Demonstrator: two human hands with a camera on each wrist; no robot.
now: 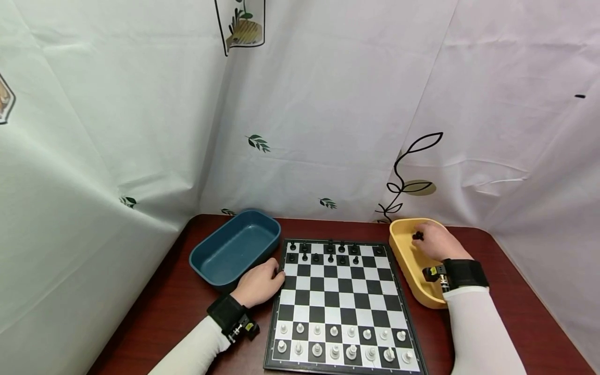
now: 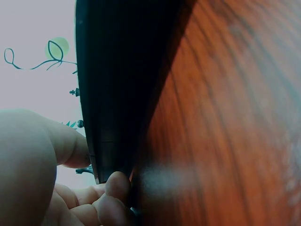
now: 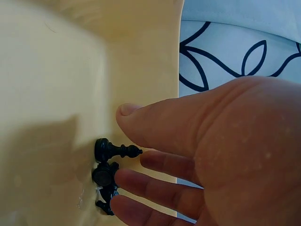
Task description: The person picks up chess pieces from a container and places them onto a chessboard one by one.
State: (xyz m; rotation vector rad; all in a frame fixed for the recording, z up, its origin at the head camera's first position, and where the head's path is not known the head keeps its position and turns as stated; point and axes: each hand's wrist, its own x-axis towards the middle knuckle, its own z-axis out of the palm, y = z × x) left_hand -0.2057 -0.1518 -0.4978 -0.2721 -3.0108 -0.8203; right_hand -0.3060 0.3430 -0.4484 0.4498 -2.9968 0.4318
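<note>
My left hand (image 1: 258, 281) grips the left edge of a black-and-white chessboard (image 1: 331, 285). In the left wrist view its thumb lies over the top edge of the board (image 2: 117, 70), with curled fingers against the side. My right hand (image 1: 436, 240) reaches into the far end of a yellow tray (image 1: 412, 265). In the right wrist view, its thumb and fingers are apart and fairly straight beside several black chess pieces. One piece, a black bishop (image 3: 106, 149), lies on its side between thumb and fingers, pointing toward the hand.
White chess pieces (image 1: 334, 330) stand in two rows on the board's near side. Black chess pieces (image 1: 330, 258) occupy the two far rows, with gaps among them. A blue tray (image 1: 234, 242) sits left of the board. A printed white cloth (image 1: 328, 130) hangs behind the brown table (image 1: 183, 291).
</note>
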